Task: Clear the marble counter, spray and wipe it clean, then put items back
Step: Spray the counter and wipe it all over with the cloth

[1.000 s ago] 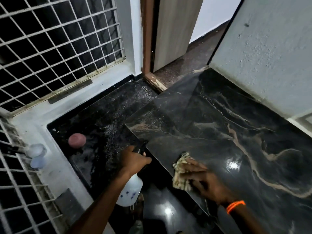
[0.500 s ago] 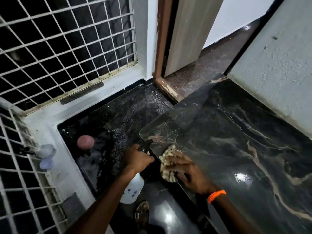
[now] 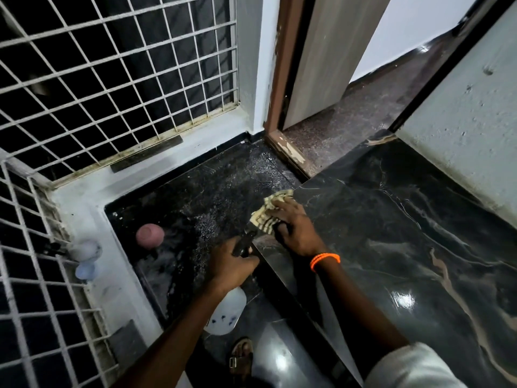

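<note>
The black marble counter [image 3: 391, 219] with pale veins fills the right half of the view. My right hand [image 3: 293, 228], with an orange band on its wrist, presses a yellow striped cloth [image 3: 265, 211] onto the counter's left corner. My left hand [image 3: 232, 264] grips the dark trigger head of a white spray bottle [image 3: 226, 315], which hangs below the counter's edge over the floor.
A pink round object [image 3: 149, 236] lies on the dark wet floor [image 3: 209, 197] to the left. Two pale objects [image 3: 84, 257] sit on the white ledge by the metal window grille [image 3: 112, 65]. A door frame [image 3: 282, 79] stands behind. A sandalled foot [image 3: 240, 357] shows below.
My right hand has slid the cloth along the counter's left edge toward the far corner. The left hand still holds the bottle, and the view has shifted with my head.
</note>
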